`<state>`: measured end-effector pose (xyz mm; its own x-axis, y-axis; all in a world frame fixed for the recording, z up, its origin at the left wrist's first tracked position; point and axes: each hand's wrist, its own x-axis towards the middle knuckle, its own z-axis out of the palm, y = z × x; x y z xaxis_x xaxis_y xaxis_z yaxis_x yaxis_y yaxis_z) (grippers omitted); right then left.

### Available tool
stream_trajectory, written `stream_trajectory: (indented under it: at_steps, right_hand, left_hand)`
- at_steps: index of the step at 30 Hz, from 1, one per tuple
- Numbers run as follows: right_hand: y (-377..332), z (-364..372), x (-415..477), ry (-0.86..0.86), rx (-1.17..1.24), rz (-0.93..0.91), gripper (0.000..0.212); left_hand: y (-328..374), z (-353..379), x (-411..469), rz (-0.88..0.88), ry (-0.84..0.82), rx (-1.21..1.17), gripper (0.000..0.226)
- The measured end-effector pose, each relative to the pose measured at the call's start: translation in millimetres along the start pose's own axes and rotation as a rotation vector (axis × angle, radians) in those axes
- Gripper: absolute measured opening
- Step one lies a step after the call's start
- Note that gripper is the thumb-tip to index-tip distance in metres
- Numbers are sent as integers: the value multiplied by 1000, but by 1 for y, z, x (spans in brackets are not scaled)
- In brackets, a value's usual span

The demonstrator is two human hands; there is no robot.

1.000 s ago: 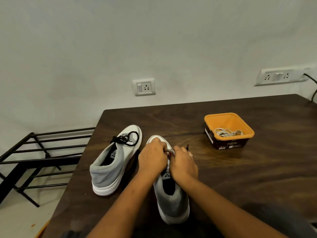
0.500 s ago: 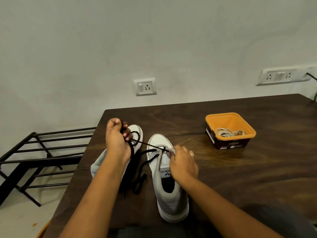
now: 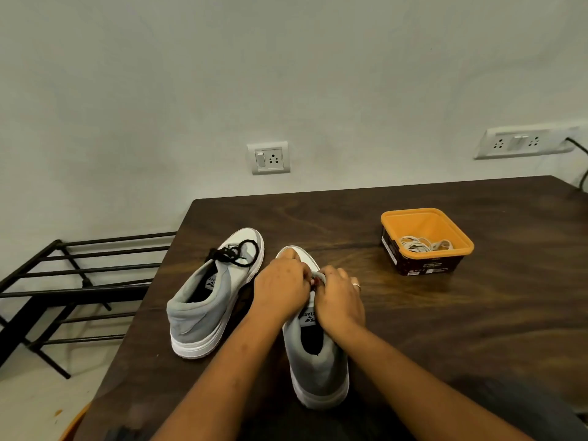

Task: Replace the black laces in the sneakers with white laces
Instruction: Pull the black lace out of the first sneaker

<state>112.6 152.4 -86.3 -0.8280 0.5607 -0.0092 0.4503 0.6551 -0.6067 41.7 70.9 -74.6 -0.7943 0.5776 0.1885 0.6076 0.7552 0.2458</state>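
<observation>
Two grey and white sneakers stand on the dark wooden table (image 3: 445, 313), toes pointing away from me. The left sneaker (image 3: 203, 313) has its black lace (image 3: 237, 254) bunched in loops over the toe. Both my hands sit on the front of the right sneaker (image 3: 315, 370), fingertips meeting. My left hand (image 3: 280, 289) is curled over the eyelet area, where it pinches that shoe's black lace, which is hidden beneath it. My right hand (image 3: 339, 302), a ring on one finger, grips the upper by the tongue. White laces (image 3: 423, 245) lie in an orange tub (image 3: 428, 214) at the right.
A black metal rack (image 3: 63, 281) stands on the floor left of the table. The table's left edge runs close to the left sneaker. Two wall sockets (image 3: 269, 158) sit above the table's far edge, and a cable hangs at the far right.
My left hand, which had pulled a length of black lace up and to the left, has come back down onto the right sneaker's front. The right hand has stayed on the shoe.
</observation>
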Motion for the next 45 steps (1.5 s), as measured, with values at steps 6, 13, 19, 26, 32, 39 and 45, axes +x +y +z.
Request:
stream_trajectory:
  at_steps: [6, 13, 19, 26, 32, 39, 45]
  right_hand:
    - [-2, -1, -1, 1, -7, 28, 25]
    - [-3, 1, 0, -4, 20, 31, 25]
    - [-2, 1, 0, -2, 11, 34, 27]
    - [-2, 0, 1, -14, 35, -57, 38]
    - [-5, -6, 7, -14, -205, -264, 38]
    - [-8, -11, 14, -62, -300, -305, 36]
    - [-5, -8, 16, -57, -274, -338, 31]
  left_hand:
    - [-10, 14, 4, -101, 75, -571, 16]
    - [-1, -19, 8, -469, 249, -1688, 31]
    - [-38, -65, 13, -503, 436, -1672, 31]
    - [-56, -26, -8, -198, -367, -251, 13]
    - [-42, -29, -5, -178, -482, -339, 48]
    - [-24, -23, -12, -128, -451, -205, 55]
    - [-7, -8, -16, -287, -96, -176, 23]
